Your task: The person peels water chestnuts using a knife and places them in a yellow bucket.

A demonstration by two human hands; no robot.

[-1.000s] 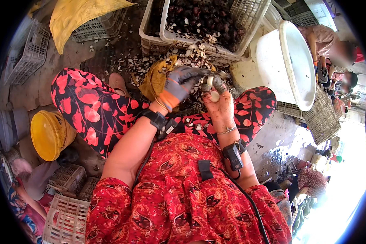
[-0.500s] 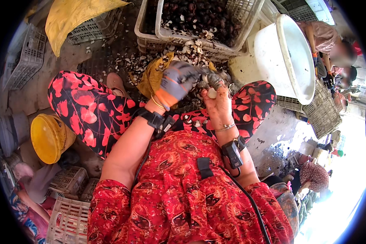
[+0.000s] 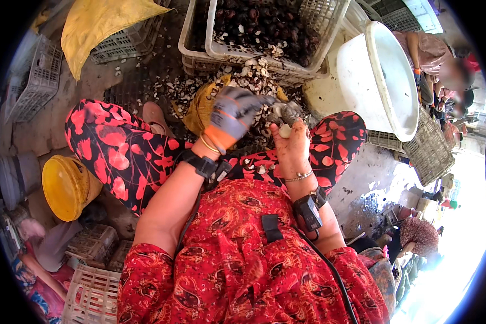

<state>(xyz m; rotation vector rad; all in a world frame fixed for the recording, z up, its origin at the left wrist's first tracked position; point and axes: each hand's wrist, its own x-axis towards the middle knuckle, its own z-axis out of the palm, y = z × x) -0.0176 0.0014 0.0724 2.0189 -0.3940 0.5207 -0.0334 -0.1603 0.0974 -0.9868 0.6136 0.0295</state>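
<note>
Pale piece [image 3: 284, 131] sits at the fingers of the bare right hand [image 3: 293, 144], which is pinched narrow on it. The left hand [image 3: 231, 116], in a grey and orange glove [image 3: 227, 120], is curled just beside; whether it grips anything, I cannot tell. Scraps [image 3: 178, 89] lie beyond the hands, and dark bulbs [image 3: 264, 32] fill the upper crate [image 3: 321, 21].

The step in hand seems to be close, two-handed work on this one piece. As I judge it, the next move calls for a steady right pinch, with the bare fingertips kept clear of the left hand's stroke.

Small marks show on the glove's back, too blurred to read; the white tub [image 3: 356, 75] and yellow bucket [image 3: 86, 186] show no readable writing.
</note>
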